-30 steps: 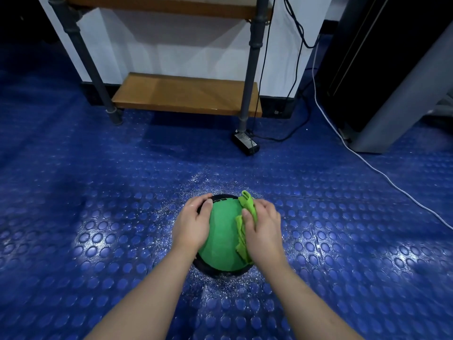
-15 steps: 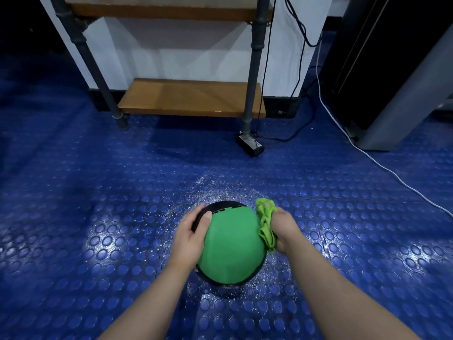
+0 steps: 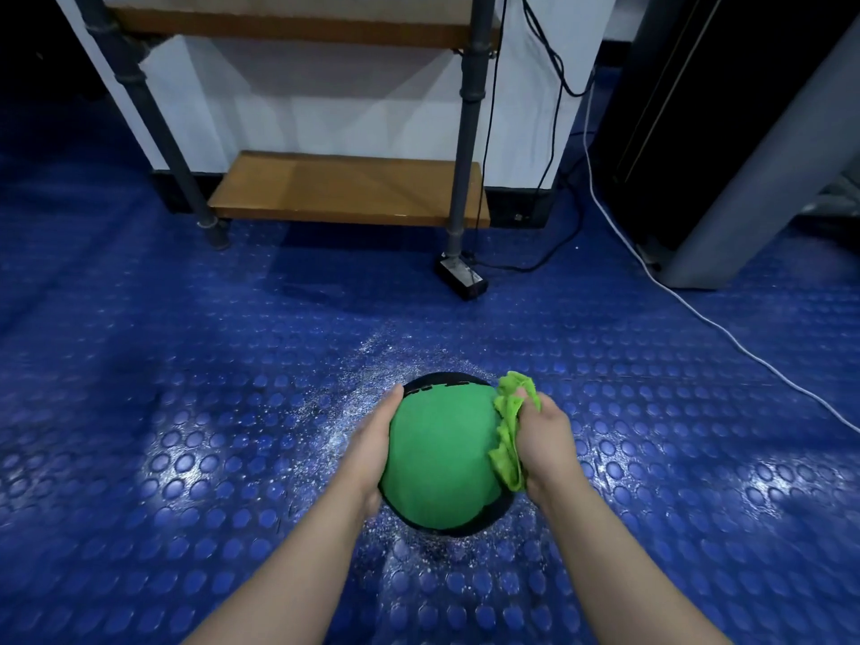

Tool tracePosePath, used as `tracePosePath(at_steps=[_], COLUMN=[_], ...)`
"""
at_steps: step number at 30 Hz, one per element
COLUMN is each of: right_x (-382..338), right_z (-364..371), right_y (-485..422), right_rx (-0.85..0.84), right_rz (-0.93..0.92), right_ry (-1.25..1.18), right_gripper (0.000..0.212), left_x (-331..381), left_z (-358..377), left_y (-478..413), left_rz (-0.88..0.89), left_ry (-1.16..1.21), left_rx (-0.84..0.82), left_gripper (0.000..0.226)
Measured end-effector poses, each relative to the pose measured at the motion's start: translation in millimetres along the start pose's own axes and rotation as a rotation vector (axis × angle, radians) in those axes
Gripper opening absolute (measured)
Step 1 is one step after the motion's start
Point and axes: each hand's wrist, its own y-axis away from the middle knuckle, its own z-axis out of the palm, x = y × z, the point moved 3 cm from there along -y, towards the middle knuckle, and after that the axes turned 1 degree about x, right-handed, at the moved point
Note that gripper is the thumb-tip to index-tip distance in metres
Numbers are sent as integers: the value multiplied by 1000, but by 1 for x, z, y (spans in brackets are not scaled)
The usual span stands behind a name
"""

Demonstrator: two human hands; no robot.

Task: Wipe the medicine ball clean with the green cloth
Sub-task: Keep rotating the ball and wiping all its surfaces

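Green cloth (image 3: 509,428), bunched and nubbly, pinched in curled fingers of right hand (image 3: 544,439). Moved from upper face to right flank of medicine ball (image 3: 442,453), so wiping now reaches its side. Left hand (image 3: 372,451), fingers spread flat, steadies left flank. Ball, matte green with black rim, rests on studded blue floor (image 3: 186,412) with pale speckling around it.

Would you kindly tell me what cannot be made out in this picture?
Head view:
Medicine ball underside: hidden by its own bulk.
Ball's right flank: covered by green cloth and right hand.
Left hand palm: pressed against the ball.
Upper shelf: cut off by top edge.
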Motion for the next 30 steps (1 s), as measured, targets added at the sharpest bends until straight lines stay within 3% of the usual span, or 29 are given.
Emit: tracePosePath(at_steps=[2,4,7,9,11,13,15,17,19,22,24,30], right_x=[4,4,-6,-18,-24,-26,-19,-14,-15,-27,-30,-9], right_z=[4,14,24,25,22,29,51,63,62,52,51,56], right_y=[5,13,19,17,10,13,23,27,15,-10,-13,48], right_rx=[39,23,-81,-102,-41,-17,-106,-147,-144,-170,-166,-45], right_rz=[-73,-125,-79,-24,-146,-409,-650,-727,-642,-295,-229,-681], right_ry=[93,132,-68,-243,-136,225,570,758,731,718,718,592], right_gripper=[33,28,24,24,25,28,40,44,36,33,33,39], left_x=[7,17,28,25,21,18,15,11,6,2,2,19], left_z=[3,4,8,8,3,2,8,10,10,13,15,14], left_y=[-7,-8,10,18,19,17,18,21,24,31,32,19], left_rz=[0,153,487,568,580,612,678,741,784,808,789,677], left_ry=[-89,-252,-621,-772,-797,-821,-900,-949,-945,-937,-943,-957], left_rx=[67,221,417,464,490,504,514,528,543,572,587,544], left_gripper=[70,71,51,46,45,45,54,62,60,58,58,72])
